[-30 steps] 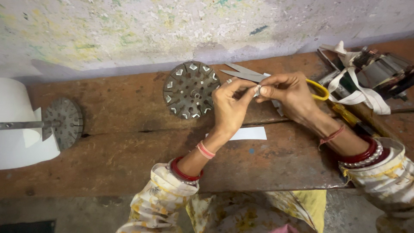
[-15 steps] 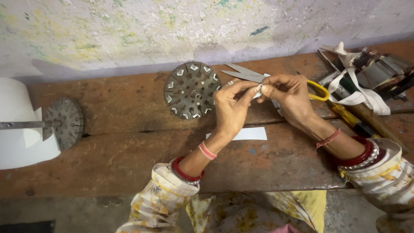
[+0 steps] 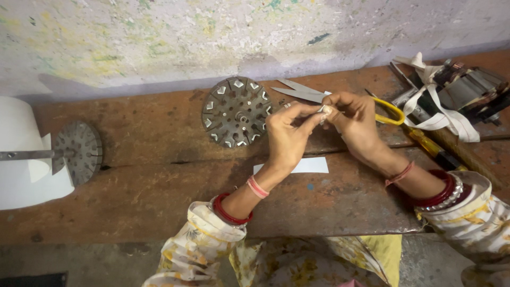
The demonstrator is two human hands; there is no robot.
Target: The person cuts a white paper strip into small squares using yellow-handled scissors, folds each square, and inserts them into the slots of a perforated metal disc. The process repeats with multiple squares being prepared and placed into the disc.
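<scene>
Pinching a small white strip (image 3: pixel 322 110) between them, the left hand (image 3: pixel 287 134) and right hand (image 3: pixel 357 121) meet fingertip to fingertip just right of the slotted metal disc (image 3: pixel 236 111). Both hands are clamped on the strip, equally near it. It is tiny, pale, paper-like; its long axis cannot be told. Scissors (image 3: pixel 319 95) with yellow handles lie just behind the hands, also right of the disc. A white paper slip (image 3: pixel 308 165) lies on the wooden table (image 3: pixel 133 186), nearer the person than the disc.

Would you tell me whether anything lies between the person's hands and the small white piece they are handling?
Nothing visible does: the left hand and right hand both pinch the small white piece directly at their fingertips.
</scene>
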